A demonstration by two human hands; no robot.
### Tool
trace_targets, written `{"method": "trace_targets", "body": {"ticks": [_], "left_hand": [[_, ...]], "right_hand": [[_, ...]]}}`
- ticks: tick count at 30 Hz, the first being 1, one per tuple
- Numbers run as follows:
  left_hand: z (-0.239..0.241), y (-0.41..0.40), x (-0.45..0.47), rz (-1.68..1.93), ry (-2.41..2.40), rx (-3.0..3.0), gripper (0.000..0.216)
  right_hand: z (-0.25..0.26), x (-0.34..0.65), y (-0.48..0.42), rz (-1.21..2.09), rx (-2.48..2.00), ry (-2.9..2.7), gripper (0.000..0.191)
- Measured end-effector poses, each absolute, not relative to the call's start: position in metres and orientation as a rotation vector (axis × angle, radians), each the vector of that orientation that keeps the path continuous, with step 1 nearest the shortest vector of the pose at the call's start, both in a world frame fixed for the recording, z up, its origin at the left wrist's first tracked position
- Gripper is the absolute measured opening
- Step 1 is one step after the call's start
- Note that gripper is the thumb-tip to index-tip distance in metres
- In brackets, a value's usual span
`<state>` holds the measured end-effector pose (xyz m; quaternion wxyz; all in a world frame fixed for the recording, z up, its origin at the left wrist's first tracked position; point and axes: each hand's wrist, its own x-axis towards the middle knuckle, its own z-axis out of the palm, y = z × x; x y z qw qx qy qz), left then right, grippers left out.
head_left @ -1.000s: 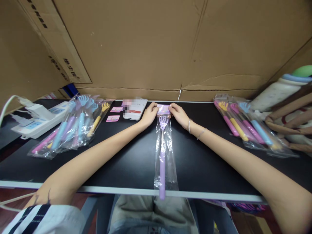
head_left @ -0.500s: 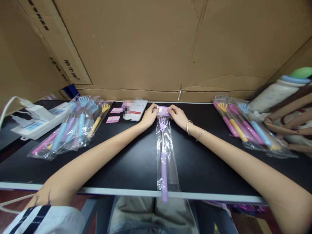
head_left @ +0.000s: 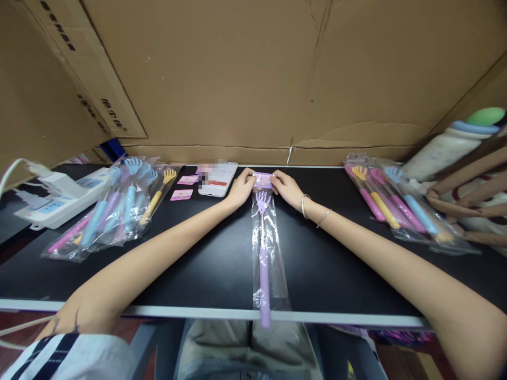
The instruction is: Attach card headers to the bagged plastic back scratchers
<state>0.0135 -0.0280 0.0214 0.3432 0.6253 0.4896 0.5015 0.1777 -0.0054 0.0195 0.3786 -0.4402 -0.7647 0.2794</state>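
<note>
A purple back scratcher (head_left: pixel 264 279) lies in a clear plastic bag (head_left: pixel 280 269) at the middle of the black table, its handle end reaching over the front edge. Across the bag's far end, above the claw, sits a pink and purple printed card (head_left: pixel 262 180). My left hand (head_left: pixel 241 190) is closed on the card's left side, thumb on top. On the right side, my right hand (head_left: pixel 288 190) pinches the card in the same way. Whether the card is inside the bag or folded over it, I cannot tell.
Left stand a white power strip (head_left: pixel 67 198) and a pile of bagged back scratchers (head_left: pixel 130 195). Small printed cards (head_left: pixel 181 195) lie beside a phone (head_left: pixel 217 179). More bagged scratchers (head_left: pixel 390 200), a bottle (head_left: pixel 443 148) and a brown-strapped bag (head_left: pixel 463 195) are right. Cardboard (head_left: pixel 237 79) walls the back.
The view has shifted very slightly. Both hands keep their grip on the card, and the bagged back scratcher stays in place.
</note>
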Motion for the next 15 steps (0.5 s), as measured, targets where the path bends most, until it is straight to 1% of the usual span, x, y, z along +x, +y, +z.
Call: {"method": "trace_targets", "body": {"ticks": [15], "left_hand": [[0.0208, -0.0283, 0.0144, 1.309, 1.241, 1.577, 0.01]], "right_hand": [[0.0206, 0.1786, -0.006, 0.722, -1.132, -1.971, 0.022]]}}
